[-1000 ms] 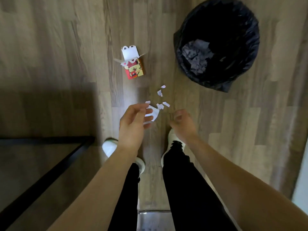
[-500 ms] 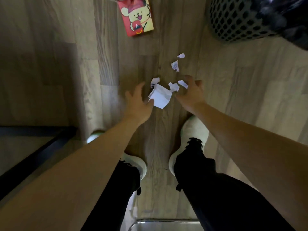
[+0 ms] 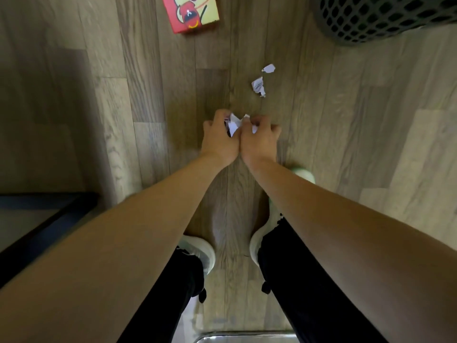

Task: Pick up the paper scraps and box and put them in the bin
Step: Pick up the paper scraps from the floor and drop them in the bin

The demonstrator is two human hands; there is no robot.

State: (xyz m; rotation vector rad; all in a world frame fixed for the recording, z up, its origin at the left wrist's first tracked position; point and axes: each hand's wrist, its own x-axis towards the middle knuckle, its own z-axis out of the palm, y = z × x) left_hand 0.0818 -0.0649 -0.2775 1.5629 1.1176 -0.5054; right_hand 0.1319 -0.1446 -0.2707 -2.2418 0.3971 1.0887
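Paper scraps [image 3: 234,123] sit bunched between the left hand [image 3: 218,141] and right hand [image 3: 259,139], both curled closed around them. Two loose scraps [image 3: 258,86] lie just beyond the knuckles; the box [image 3: 191,13] and bin [image 3: 385,17] farther off.

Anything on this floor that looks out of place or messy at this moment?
Yes. Two torn paper scraps lie loose on the wood floor, and a red printed box lies beside the bin. The left hand and right hand are bunching more scraps together.
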